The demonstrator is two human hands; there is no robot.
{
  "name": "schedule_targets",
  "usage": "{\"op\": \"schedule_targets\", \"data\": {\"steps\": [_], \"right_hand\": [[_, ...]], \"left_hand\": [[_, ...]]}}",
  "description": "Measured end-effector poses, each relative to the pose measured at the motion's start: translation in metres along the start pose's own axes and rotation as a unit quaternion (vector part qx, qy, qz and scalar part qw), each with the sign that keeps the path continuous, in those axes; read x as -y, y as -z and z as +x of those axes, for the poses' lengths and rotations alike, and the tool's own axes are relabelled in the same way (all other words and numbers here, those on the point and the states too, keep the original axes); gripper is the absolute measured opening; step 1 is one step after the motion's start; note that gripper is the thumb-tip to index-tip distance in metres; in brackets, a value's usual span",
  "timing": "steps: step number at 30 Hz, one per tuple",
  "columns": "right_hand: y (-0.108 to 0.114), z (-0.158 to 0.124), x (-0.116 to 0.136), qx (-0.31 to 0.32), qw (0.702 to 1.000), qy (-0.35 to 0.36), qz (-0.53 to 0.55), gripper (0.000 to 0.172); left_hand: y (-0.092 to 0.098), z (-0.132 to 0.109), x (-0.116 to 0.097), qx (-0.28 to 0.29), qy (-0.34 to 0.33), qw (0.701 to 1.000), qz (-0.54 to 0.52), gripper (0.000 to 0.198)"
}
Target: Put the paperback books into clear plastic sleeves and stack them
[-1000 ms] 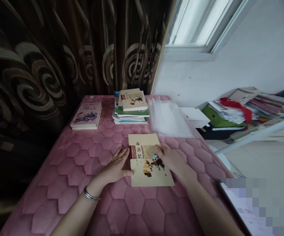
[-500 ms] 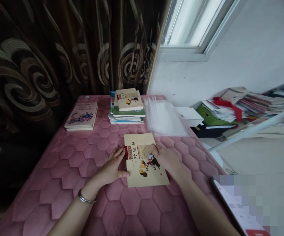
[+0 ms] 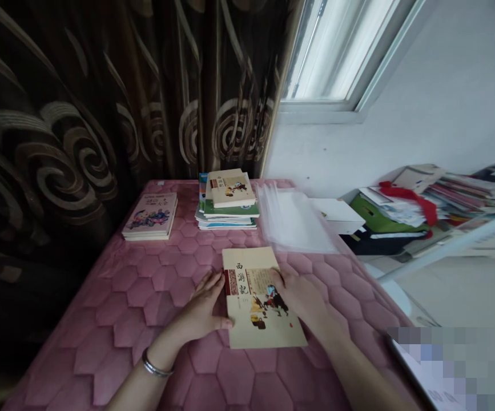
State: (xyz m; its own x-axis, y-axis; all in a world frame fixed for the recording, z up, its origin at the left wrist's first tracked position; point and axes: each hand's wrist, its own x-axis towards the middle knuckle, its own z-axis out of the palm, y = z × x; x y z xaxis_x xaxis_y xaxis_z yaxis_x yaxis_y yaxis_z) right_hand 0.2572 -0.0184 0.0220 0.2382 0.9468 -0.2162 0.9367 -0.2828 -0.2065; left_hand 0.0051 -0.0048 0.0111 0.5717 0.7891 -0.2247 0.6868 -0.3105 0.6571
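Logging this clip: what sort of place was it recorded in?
Probably a room in a home: a dark brown, swirl-patterned fabric curtain hangs beside a grey-framed window, a pink hexagon-patterned cover spreads in front, and loose multicoloured paper piles sit to the right.

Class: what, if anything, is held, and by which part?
The beige book, held at its right edge by the right hand; the left hand touches its left edge.

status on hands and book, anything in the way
Left hand at left edge of cream book, right hand at its right. Closed, flat on pink cloth. Nearest: translucent sleeves by far corner, book stack beyond.
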Motion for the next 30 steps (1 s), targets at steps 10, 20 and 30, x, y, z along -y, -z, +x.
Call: {"op": "schedule_targets", "data": {"steps": [10,20,30], "right_hand": [[-0.003,0.001,0.001,0.001,1.0,-0.009,0.009,0.056],[-0.003,-0.003,0.005,-0.004,1.0,-0.014,-0.009,0.054],[-0.007,-0.001,0.0,-0.096,0.994,0.014,0.058,0.036]], "left_hand": [[0.002,-0.001,-0.006,0.008,0.036,0.999,0.004,0.102],[-0.002,-0.001,0.003,0.004,0.015,1.0,0.009,0.102],[0.002,-0.003,0.0,0.022,0.014,1.0,0.015,0.101]]}}
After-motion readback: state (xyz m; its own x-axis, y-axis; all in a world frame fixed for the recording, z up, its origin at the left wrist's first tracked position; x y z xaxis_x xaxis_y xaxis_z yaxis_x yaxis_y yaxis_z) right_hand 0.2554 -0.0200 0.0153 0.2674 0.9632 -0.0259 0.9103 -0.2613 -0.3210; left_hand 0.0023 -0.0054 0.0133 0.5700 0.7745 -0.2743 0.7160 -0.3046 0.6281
